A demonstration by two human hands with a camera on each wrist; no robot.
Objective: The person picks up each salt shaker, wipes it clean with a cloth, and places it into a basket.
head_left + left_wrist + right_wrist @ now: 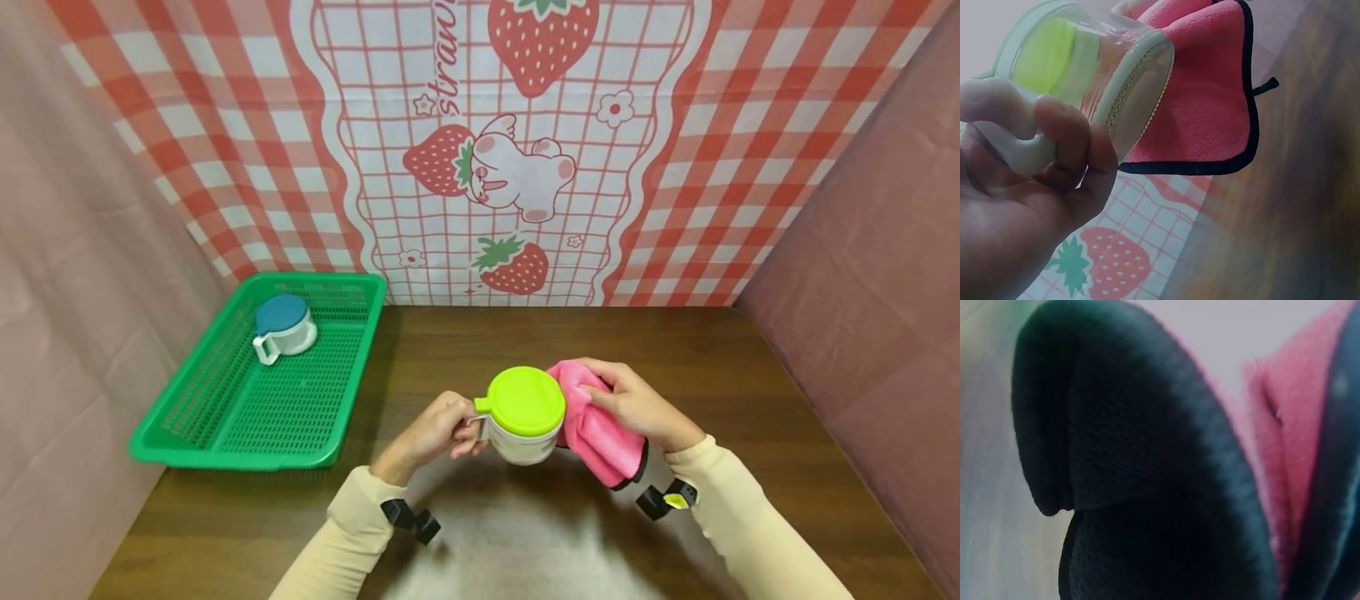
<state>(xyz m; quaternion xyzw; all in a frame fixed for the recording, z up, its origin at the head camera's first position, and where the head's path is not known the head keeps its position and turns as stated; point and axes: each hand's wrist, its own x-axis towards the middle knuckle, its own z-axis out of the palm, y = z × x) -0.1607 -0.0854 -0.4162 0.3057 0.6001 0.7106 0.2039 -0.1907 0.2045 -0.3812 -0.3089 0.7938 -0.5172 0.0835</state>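
Note:
My left hand (442, 427) grips the white handle of a clear jar with a lime-green lid (527, 402). The jar is held up over the table, lid on. Seen from the left wrist, my left hand (1029, 206) has its fingers curled round the handle, and the jar's (1107, 47) base is tilted to the right. A pink cloth with black edging (596, 433) hangs from my right hand (633, 404), which pinches it against the jar's right side. Close folds of the cloth (1300, 394) fill the right wrist view and hide the right hand there.
A green plastic basket (348, 400) stands at the left of the brown wooden table (765, 417). Inside it, near the back left, sits a similar jar with a blue lid (282, 315) and white handle. A strawberry-print sheet (645, 225) hangs behind the table.

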